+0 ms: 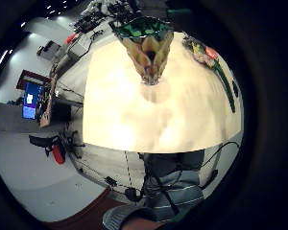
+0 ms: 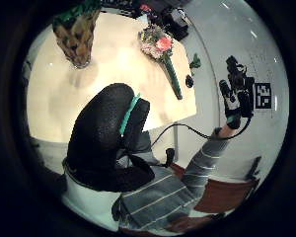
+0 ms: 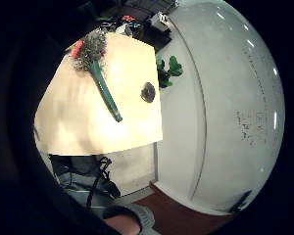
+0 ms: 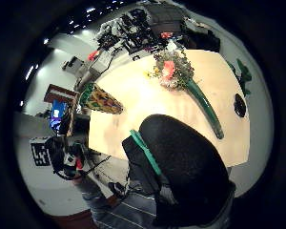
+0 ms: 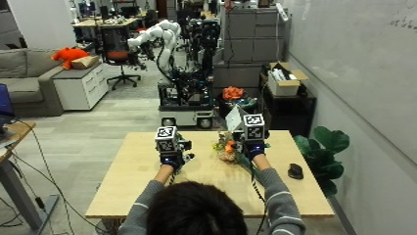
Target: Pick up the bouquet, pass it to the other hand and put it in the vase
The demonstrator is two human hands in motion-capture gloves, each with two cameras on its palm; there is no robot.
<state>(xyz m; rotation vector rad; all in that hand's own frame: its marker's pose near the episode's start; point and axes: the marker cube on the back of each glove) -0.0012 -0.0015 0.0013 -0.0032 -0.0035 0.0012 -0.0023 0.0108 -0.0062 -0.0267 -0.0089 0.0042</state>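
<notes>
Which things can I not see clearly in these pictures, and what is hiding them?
1. Vase: in the outside view the left hand stands in front of it; only the palm views show it.
2. Bouquet: in the outside view the right hand hides its stem, and the flowers are too small to name.
3. Dark object on the table: too small in every view to identify.

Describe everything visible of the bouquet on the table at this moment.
The bouquet lies flat on the light wooden table, untouched by either hand. Its head is a dense cluster of pale and greenish blooms with one coral-pink flower among them. A long dark green wrapped stem tapers away from the head toward the table's near edge. A small dark round object sits beside the stem, apart from it. The patterned vase stands well clear of it.
</notes>
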